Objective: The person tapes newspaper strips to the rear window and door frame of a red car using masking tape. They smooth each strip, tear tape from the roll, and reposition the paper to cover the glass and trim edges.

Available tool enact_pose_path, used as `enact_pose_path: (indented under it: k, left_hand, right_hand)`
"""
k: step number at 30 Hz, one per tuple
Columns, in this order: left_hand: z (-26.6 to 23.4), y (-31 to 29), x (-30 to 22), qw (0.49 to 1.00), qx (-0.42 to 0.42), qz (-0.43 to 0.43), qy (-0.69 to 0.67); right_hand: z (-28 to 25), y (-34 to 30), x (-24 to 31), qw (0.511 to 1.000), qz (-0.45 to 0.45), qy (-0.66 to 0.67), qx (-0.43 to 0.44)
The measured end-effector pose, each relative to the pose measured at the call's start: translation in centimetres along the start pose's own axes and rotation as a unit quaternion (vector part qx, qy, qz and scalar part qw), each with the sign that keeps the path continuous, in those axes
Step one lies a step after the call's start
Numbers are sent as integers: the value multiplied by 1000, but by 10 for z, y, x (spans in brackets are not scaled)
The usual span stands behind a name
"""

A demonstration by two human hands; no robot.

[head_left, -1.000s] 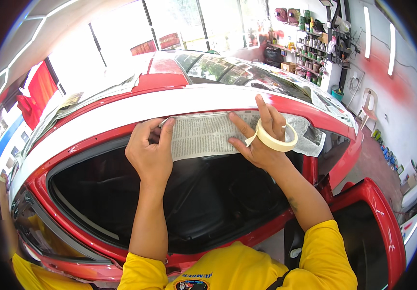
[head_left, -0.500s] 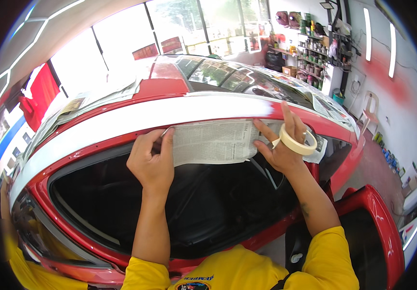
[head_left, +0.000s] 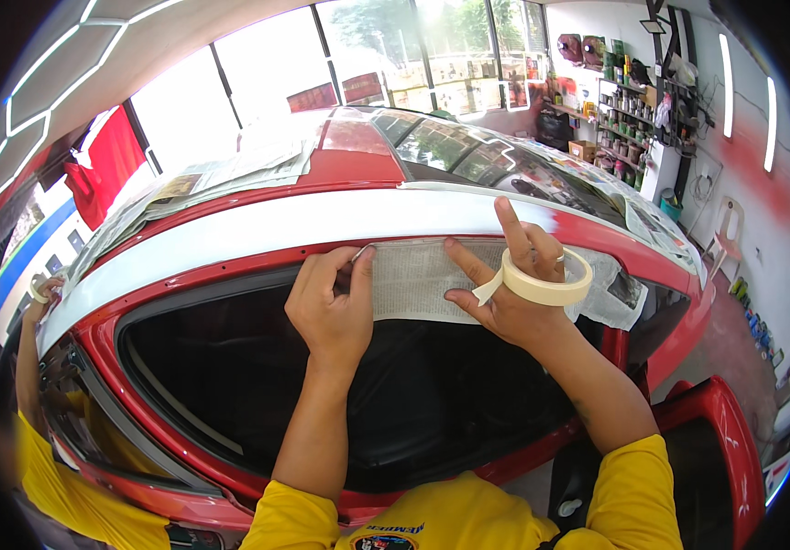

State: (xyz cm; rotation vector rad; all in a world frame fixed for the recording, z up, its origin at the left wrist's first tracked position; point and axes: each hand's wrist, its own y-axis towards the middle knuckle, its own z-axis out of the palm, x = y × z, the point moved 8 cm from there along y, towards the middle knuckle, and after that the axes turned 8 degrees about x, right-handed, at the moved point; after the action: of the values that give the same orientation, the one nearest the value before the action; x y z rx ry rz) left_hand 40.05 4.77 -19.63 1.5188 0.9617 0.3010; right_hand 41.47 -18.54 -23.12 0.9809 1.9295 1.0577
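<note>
A strip of newspaper (head_left: 413,281) hangs along the red upper door frame, over the dark window opening (head_left: 450,385). My left hand (head_left: 333,298) is closed in a pinch on the strip's upper left corner. My right hand (head_left: 519,298) spreads its thumb and index finger against the paper, the index fingertip on its top edge. A roll of cream masking tape (head_left: 546,291) is hooked round that hand's other fingers, a short loose end sticking out beside the index finger. The paper's right end (head_left: 624,298) hangs past my hand, crumpled near the rear pillar.
Above the frame runs a white-coated roof rail (head_left: 322,218) on the red car. Newspaper sheets (head_left: 221,174) cover part of the roof. An open red door (head_left: 734,440) stands at lower right. At far left a co-worker's hand (head_left: 45,290) holds a tape roll. Shelves of cans (head_left: 624,128) stand behind.
My right hand has slid left along the paper's top edge, nearer my left hand, uncovering more of the right end. My left hand keeps its pinch. The whole view has shifted.
</note>
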Motion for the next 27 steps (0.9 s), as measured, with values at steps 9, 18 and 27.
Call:
enact_pose_path:
  k: [9,18,27]
  left_hand:
    - [2,-1,3,998,30,-44,-24]
    - [4,-4,6,998,1,-51,-36]
    - [2,-4,3,998,-25,-50,-23]
  right_hand:
    - [6,2,5,1000,-9,-6,1]
    - [9,7,9,999,-26,-36,6]
    - [7,14,16,998,-24,-43,-42]
